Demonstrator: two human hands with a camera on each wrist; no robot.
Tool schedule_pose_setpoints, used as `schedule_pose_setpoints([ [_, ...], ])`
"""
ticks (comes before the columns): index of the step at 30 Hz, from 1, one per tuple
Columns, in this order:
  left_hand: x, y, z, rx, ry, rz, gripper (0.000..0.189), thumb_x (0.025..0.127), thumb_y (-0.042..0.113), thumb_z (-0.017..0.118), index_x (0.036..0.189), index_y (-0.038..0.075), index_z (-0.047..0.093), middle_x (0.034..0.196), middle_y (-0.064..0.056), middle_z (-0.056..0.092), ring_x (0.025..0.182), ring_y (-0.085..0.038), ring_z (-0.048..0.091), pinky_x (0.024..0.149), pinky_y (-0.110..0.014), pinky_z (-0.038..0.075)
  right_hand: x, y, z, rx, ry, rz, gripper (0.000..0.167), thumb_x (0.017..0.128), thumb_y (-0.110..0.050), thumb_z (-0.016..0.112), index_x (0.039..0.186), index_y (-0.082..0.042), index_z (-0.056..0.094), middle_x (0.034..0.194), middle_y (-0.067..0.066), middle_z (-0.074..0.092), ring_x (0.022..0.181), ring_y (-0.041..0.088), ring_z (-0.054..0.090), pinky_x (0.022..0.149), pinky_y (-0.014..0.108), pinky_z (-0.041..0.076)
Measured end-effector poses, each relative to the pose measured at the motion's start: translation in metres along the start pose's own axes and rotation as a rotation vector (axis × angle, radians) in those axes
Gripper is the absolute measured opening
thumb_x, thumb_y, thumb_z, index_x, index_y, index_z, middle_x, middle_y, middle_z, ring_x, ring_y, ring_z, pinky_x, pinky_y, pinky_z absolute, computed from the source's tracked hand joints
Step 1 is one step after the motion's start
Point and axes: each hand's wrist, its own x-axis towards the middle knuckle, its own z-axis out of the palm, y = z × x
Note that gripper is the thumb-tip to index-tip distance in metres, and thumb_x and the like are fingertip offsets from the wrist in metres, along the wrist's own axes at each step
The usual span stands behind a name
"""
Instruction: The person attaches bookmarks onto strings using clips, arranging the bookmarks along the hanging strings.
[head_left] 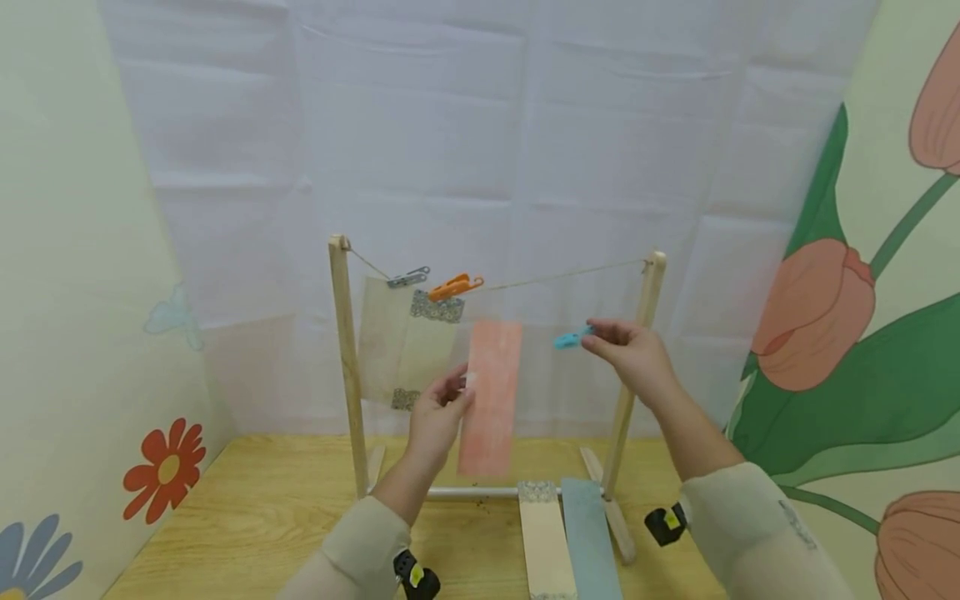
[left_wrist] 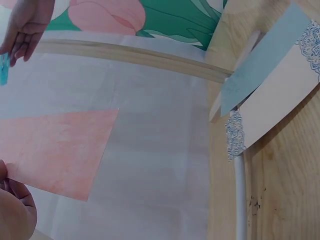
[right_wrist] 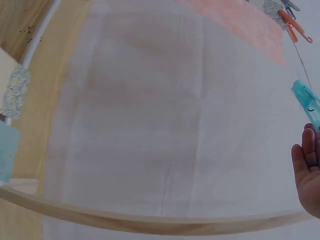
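Note:
My left hand (head_left: 435, 421) pinches a pink paper strip (head_left: 491, 400) by its left edge, holding it upright just below a thin string (head_left: 570, 273). Between the thumb and fingers of my right hand (head_left: 633, 358) is a light-blue clothespin (head_left: 567, 340), to the right of the strip and below the string; the right wrist view shows the same clothespin (right_wrist: 306, 102) past the fingertips. On the string's left part, a grey clothespin (head_left: 407, 278) holds a plain beige sheet (head_left: 381, 342). Beside it an orange clothespin (head_left: 453, 287) holds a cream strip (head_left: 429, 350) with patterned ends.
The string runs between a left wooden post (head_left: 345, 358) and a right wooden post (head_left: 651, 287), joined low by a white bar (head_left: 465, 493). On the wooden table (head_left: 247, 508) lie another patterned-end cream strip (head_left: 546, 542) and a blue-grey strip (head_left: 592, 542), overlapping the bar.

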Motion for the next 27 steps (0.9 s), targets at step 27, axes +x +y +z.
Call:
schedule_pose_setpoints([
  [27,0.025,0.022,0.007,-0.154,0.043,0.0,0.042,0.087,-0.011,0.061,0.128,-0.005,0.058,0.091,0.006,0.059,0.086,-0.008,0.051,0.072,-0.012,0.051,0.062,-0.093,0.036,-0.052,0.098,-0.163,0.028,0.089,-0.023,0.073,0.108,-0.003,0.073,0.108,0.013,0.074,0.101,0.018,0.065,0.087,0.027,0.05],
])
